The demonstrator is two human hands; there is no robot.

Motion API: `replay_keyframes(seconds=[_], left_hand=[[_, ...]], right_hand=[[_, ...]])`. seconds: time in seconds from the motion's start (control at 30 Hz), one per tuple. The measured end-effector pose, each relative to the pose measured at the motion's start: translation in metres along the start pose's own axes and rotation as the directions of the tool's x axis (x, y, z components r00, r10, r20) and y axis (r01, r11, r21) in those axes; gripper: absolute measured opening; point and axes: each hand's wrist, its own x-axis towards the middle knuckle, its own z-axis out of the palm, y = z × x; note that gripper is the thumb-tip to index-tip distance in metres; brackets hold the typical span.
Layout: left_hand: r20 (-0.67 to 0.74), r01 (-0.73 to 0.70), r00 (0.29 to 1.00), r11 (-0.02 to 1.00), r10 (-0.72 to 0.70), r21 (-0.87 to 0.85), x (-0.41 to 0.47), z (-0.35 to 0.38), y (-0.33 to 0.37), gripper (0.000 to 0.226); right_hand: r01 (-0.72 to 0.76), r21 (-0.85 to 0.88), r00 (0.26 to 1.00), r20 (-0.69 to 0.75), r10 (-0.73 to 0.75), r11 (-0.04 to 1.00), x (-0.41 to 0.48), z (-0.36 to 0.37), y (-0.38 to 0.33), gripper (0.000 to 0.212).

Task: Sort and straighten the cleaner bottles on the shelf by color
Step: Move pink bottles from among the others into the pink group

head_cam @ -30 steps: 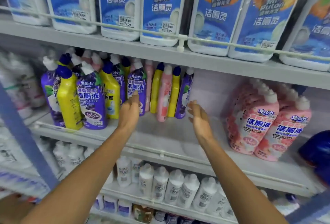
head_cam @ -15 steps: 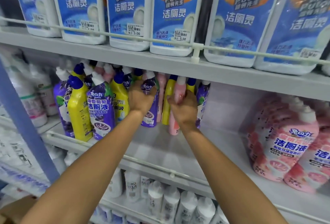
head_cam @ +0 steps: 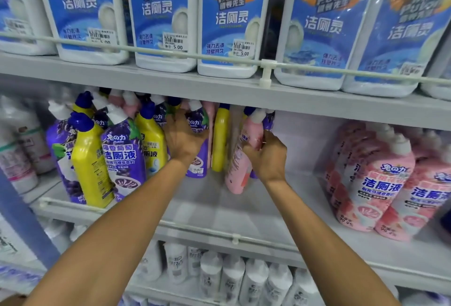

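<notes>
Two bottles in hand, left hand (head_cam: 181, 139) gripping a purple bottle (head_cam: 199, 135), right hand (head_cam: 267, 157) a tilted pink bottle (head_cam: 240, 159) (colors remain jumbled toward the shelf (head_cam: 219, 198)'s left end), sorting barely begun.

A second ago both hands hung open in front of the middle shelf (head_cam: 219, 198), gripping nothing. Since then the left hand (head_cam: 181, 138) has gone in at 11 o'clock and closed round a purple bottle (head_cam: 199, 139), while the right hand (head_cam: 267, 157) has wrapped a pink bottle (head_cam: 240, 159). Half a second ago that pink bottle stood upright in the row; now it leans, base swung out toward 7 o'clock, cap tipped toward 1 o'clock.
</notes>
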Motion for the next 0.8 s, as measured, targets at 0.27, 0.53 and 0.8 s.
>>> replay_keyframes(seconds=[0.27, 0.53, 0.8], left_hand=[[0.218, -0.064, 0.968, 0.963, 0.124, -0.263, -0.027, 0.013, 0.034, 0.071], [0.329, -0.038, 0.925, 0.906, 0.191, -0.421, -0.037, 0.035, 0.052, 0.069], [-0.005, -0.055, 0.998, 0.966, 0.056, -0.254, 0.021, 0.01, 0.039, 0.024]], right_hand=[[-0.019, -0.156, 0.998, 0.05, 0.027, 0.988, -0.023, -0.056, 0.0, 0.02], [-0.01, -0.124, 1.0, 0.005, 0.011, 0.992, -0.036, -0.063, 0.003, 0.026], [-0.018, -0.165, 1.0, -0.001, 0.018, 0.986, -0.035, -0.058, 0.011, 0.033]])
